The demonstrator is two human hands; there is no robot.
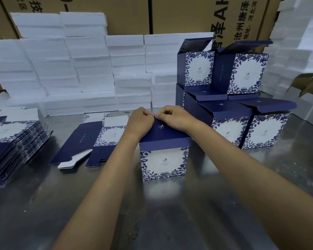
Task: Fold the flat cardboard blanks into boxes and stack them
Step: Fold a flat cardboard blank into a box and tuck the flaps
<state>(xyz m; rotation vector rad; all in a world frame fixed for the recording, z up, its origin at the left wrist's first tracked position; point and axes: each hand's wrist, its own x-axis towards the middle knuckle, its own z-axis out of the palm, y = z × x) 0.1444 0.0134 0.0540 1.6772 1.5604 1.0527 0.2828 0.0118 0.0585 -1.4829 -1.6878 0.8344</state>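
Both our hands meet on top of the box we are forming: our left hand point(140, 121) and right hand point(173, 118) have fingers curled, thumbs nearly touching, pinching the far edge of the dark-blue lid flap point(163, 132), probably to tuck it down. Whether the tuck tab is already inside, we cannot tell; our fingers hide it.

Beyond our hands rises a wall of white foam blocks point(90, 69) against brown shipping cartons point(126, 13), apparently stock kept out of the working space. Under our forearms spreads the grey metal table point(152, 213). To the right of our right hand stand the finished blue-and-white floral boxes point(238, 91), two tiers high with lids ajar, close enough that the next one should need only a short reach. Far to the left of our left hand lies the pile of flat printed cardboard blanks point(14, 145). Just beside our left wrist rests a single flat blank point(90, 139), likely next in line. Beneath our hands sits the blue-and-white cardboard box point(163, 161), upright on the table.
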